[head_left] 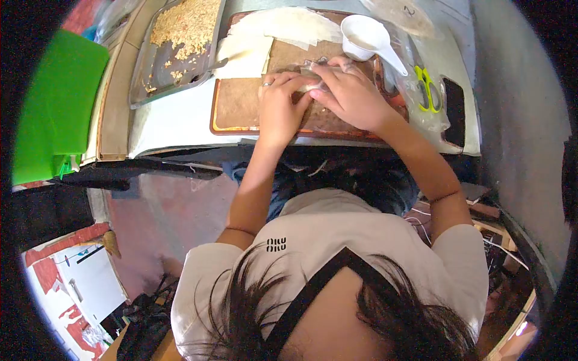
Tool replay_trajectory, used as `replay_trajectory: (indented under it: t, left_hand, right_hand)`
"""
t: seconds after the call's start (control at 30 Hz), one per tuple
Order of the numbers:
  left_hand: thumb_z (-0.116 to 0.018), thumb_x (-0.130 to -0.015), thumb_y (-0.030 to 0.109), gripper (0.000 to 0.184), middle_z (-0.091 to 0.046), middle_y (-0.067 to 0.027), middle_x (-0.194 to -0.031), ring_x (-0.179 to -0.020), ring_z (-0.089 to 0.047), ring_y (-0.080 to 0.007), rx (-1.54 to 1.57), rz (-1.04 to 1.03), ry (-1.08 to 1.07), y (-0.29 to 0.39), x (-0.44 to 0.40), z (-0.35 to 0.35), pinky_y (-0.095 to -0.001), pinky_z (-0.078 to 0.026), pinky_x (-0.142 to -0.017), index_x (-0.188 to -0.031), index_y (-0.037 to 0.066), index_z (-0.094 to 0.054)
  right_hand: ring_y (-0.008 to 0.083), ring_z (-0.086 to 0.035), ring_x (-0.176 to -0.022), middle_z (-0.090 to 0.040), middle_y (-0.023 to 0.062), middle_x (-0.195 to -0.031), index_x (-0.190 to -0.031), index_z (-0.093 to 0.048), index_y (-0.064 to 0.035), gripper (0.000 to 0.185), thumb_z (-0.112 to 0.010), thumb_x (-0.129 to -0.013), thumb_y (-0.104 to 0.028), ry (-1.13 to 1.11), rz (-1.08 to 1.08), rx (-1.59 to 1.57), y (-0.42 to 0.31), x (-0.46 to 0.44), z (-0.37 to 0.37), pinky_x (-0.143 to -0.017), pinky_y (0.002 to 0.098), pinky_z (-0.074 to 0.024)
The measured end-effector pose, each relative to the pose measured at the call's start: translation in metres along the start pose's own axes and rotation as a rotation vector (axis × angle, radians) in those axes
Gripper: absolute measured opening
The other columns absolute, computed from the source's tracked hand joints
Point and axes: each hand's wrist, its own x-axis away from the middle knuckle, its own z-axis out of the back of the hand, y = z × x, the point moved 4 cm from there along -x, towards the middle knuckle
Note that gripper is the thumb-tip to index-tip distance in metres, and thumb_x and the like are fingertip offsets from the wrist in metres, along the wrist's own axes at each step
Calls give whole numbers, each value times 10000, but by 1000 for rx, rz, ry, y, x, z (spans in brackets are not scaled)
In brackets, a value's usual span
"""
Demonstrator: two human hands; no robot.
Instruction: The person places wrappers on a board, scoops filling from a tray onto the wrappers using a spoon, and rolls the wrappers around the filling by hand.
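My left hand (281, 101) and my right hand (352, 96) meet over a brown board (238, 111). Between their fingers is a crinkled, see-through piece of plastic (317, 64), with something pale in it, partly covered by the fingers. Both hands have their fingers bent around it, thumbs close together. Just beyond the left hand lie pale square wrapper sheets (244, 53), and thin whitish wrappers (289, 25) are spread behind them. A white long-handled cup (372, 35) with a cloudy content stands beyond the right hand.
At the left, a tray (137, 90) holds crumbly tan filling (186, 24) and a utensil (218, 64). Green-handled scissors (426, 90) rest on clear plastic bags at the right. A green panel (57, 108) stands left; a wall (512, 90) borders the right.
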Motion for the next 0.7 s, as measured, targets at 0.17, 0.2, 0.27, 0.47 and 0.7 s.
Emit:
replay_trajectory:
  t: [0.17, 0.2, 0.27, 0.47, 0.7]
  left_hand:
    - [-778, -722, 173, 212, -679, -58, -966, -965, -563, -289, 21, 32, 2, 1, 0, -1, -403, -421, -871, -931, 151, -747]
    - [-778, -722, 174, 210, -679, -58, -964, -962, -563, -289, 33, 38, 4, 1, 0, -1, -402, -422, -870, -929, 152, -747]
    - [-779, -720, 171, 207, -679, -59, -960, -956, -565, -291, 41, 33, 10, -1, 0, -3, -401, -426, -865, -924, 151, -746]
    - [-773, -712, 135, 209, -680, -71, -962, -947, -571, -305, 14, 2, -1, 0, -1, 1, -411, -439, -852, -918, 131, -738]
    - [-769, -713, 128, 207, -682, -73, -953, -939, -579, -309, 0, 12, 6, 1, 0, 2, -399, -443, -849, -917, 131, -736]
  right_hand:
    - [410, -545, -1075, -611, 245, -1087, -1215, -563, 22, 442, -589, -924, -311, -59, -49, 114, 7, 18, 20, -909, 454, -439]
    - [412, -543, -1084, -613, 242, -1097, -1212, -568, 21, 437, -588, -926, -309, -55, -57, 145, 9, 24, 25, -913, 454, -437]
    - [410, -534, -1108, -618, 231, -1118, -1210, -574, 18, 431, -583, -928, -307, -32, -54, 157, 11, 29, 28, -929, 456, -432]
    - [405, -480, -1213, -612, 211, -1181, -1244, -564, 12, 452, -567, -940, -323, -72, 16, -54, 6, 2, 3, -996, 466, -402]
    - [450, -480, -1219, -603, 249, -1187, -1244, -541, 38, 531, -532, -948, -403, -56, -67, 3, 4, 2, -1, -1025, 489, -381]
